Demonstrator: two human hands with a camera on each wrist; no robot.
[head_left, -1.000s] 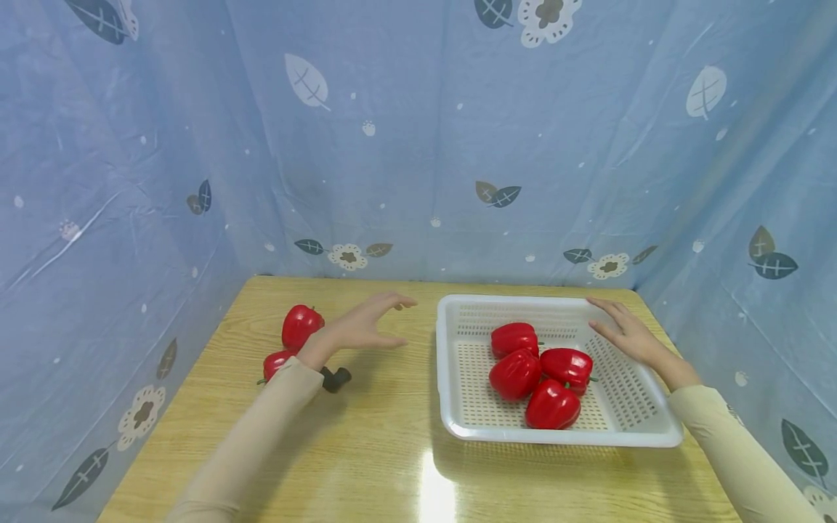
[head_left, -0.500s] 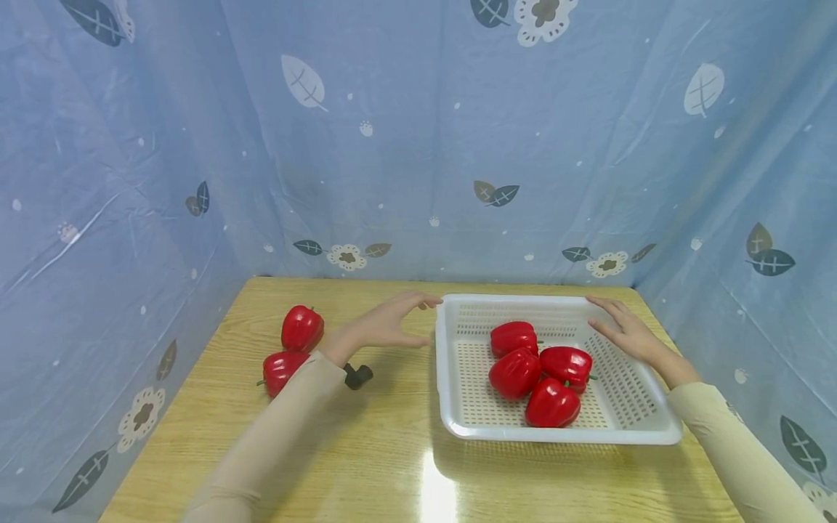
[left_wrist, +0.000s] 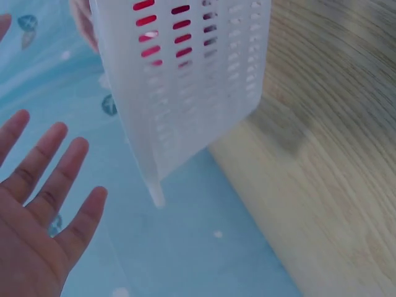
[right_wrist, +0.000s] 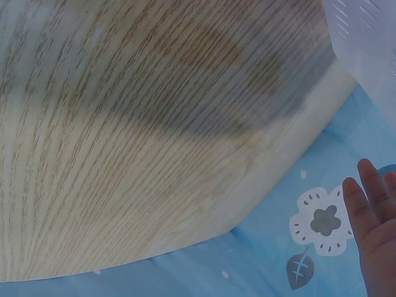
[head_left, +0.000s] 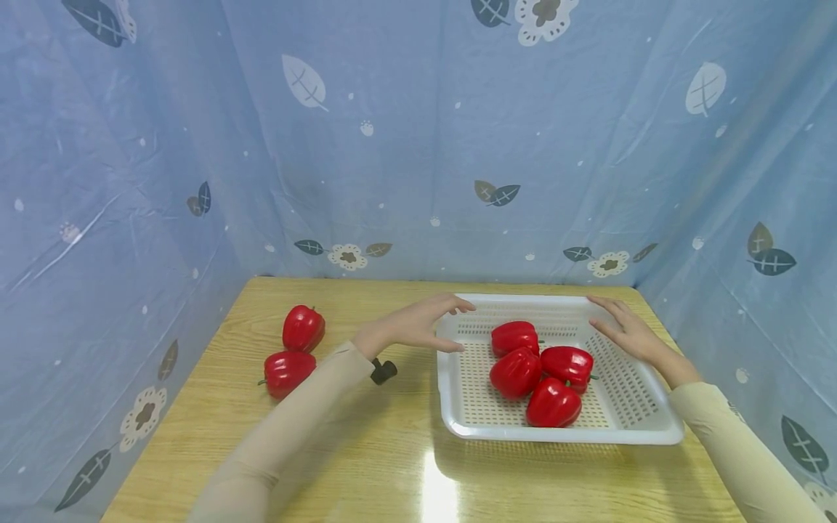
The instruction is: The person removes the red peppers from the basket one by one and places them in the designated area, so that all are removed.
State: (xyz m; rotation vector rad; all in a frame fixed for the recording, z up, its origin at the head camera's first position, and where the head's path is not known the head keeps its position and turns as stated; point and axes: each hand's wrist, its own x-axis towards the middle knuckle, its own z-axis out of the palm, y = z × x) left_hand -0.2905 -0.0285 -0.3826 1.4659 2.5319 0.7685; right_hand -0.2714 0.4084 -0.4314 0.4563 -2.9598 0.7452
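Observation:
A white perforated plastic basket (head_left: pixel 451 407) stands on the right of the table, with several red bell peppers (head_left: pixel 515 373) grouped inside it. My left hand (head_left: pixel 418 323), fingers spread and thumb apart, is above the basket's left rim. In the left wrist view that hand (left_wrist: pixel 43 210) shows its palm, apart from the basket wall (left_wrist: pixel 185 117). My right hand (head_left: pixel 631 335) is at the basket's back right rim, fingers extended; whether it touches the rim I cannot tell. Its fingers (right_wrist: pixel 371 198) also look straight in the right wrist view. Neither hand holds anything.
Two more red bell peppers, one behind (head_left: pixel 304 328) and one in front (head_left: pixel 288 373), lie on the wooden table (head_left: pixel 366 450) at left. A small black piece (head_left: pixel 383 372) shows under my left wrist. Blue patterned curtains (head_left: pixel 405 145) enclose the table's back and sides.
My left hand has moved right, from over the table to over the basket's left rim, uncovering the front loose bell pepper. The right hand, basket and bell peppers stay in place.

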